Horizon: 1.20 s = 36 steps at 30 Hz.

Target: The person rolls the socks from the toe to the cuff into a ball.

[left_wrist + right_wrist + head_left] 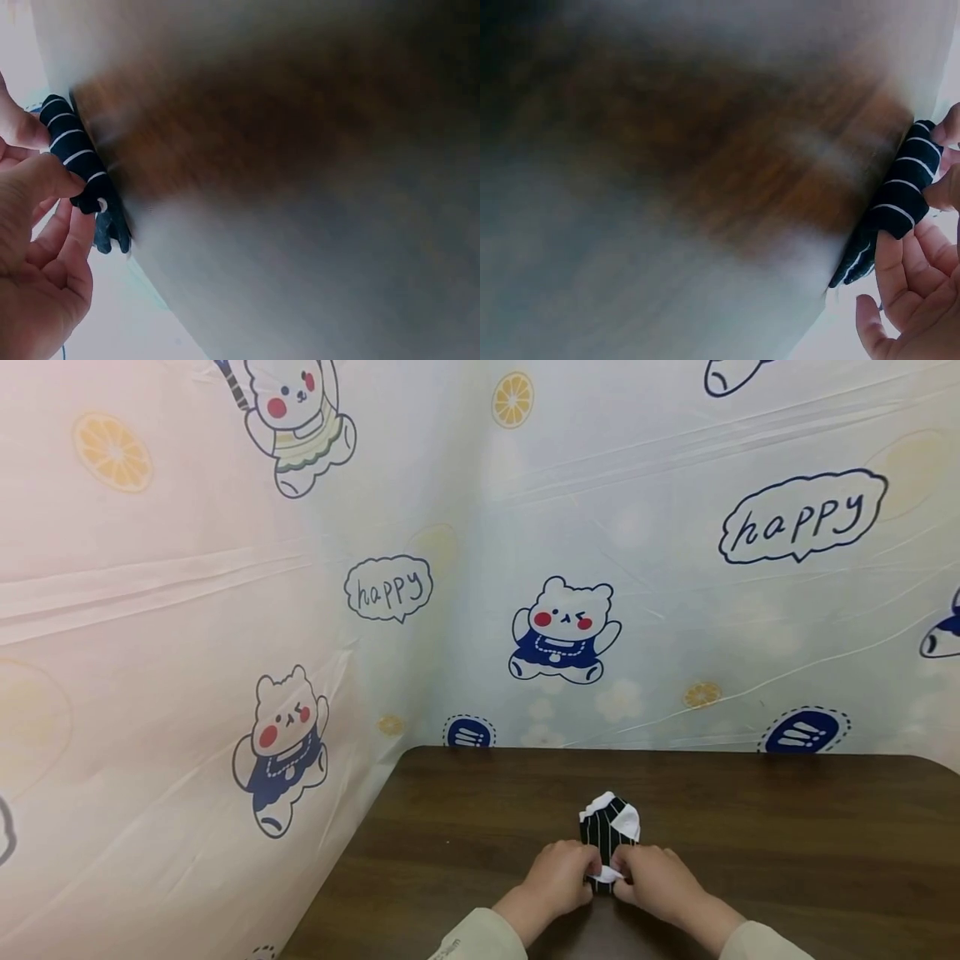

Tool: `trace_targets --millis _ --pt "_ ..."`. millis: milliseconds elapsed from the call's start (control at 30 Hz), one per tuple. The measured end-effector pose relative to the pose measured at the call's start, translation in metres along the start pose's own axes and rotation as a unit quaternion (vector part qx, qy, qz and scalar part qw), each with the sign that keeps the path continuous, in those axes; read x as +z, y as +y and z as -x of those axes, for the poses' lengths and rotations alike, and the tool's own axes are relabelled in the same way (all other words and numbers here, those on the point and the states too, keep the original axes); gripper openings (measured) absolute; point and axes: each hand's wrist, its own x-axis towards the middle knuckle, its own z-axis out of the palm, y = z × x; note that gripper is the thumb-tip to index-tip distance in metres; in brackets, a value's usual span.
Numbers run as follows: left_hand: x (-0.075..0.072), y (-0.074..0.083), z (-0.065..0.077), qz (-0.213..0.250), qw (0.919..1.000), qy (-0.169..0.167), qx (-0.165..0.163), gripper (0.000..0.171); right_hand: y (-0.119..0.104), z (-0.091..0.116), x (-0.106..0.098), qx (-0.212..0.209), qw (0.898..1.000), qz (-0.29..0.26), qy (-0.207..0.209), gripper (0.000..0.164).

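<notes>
A black sock (600,832) with thin white stripes and white patches lies on the brown table, its length pointing away from me. Its near end is folded over, showing a white patch between the hands. My left hand (558,877) pinches the left side of this fold between thumb and fingers. On the right side, my right hand (660,881) pinches the same fold. The left wrist view shows the folded sock (71,142) as a thick striped roll, with loose fabric hanging below it. Thumbs press on the roll from above in the right wrist view, fingers beneath.
The dark wooden table (450,827) extends around the sock on all sides. Behind it and to the left hangs a pale curtain (660,627) printed with bears, orange slices and the word happy, meeting in a corner near the table's far left edge.
</notes>
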Motion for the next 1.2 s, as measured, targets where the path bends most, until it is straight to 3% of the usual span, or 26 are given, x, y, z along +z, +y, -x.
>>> trace_targets --millis 133,367,700,1000,1100,1200 --pt "0.004 -0.003 -0.002 0.019 0.9998 -0.007 -0.008 0.023 -0.001 0.001 -0.001 -0.017 0.999 0.029 0.013 0.014" --pt "0.001 -0.008 -0.006 0.117 0.9911 -0.035 -0.052 0.022 -0.005 0.005 -0.006 -0.027 0.997 0.071 0.015 0.021" --pt "-0.009 -0.009 -0.012 0.152 0.9843 -0.060 -0.066 0.020 -0.005 0.009 -0.010 -0.056 0.993 0.095 0.030 0.032" --pt "-0.011 -0.010 -0.014 0.219 0.9666 -0.093 -0.095 0.017 -0.002 0.010 -0.007 -0.086 0.990 0.101 0.043 0.034" --pt "-0.010 -0.010 -0.014 0.235 0.9620 -0.094 -0.102 0.017 -0.001 0.009 -0.007 -0.085 0.991 0.094 0.034 0.030" --pt "-0.009 -0.010 -0.014 0.238 0.9625 -0.083 -0.101 0.017 0.001 0.007 -0.006 -0.084 0.992 0.093 0.030 0.027"
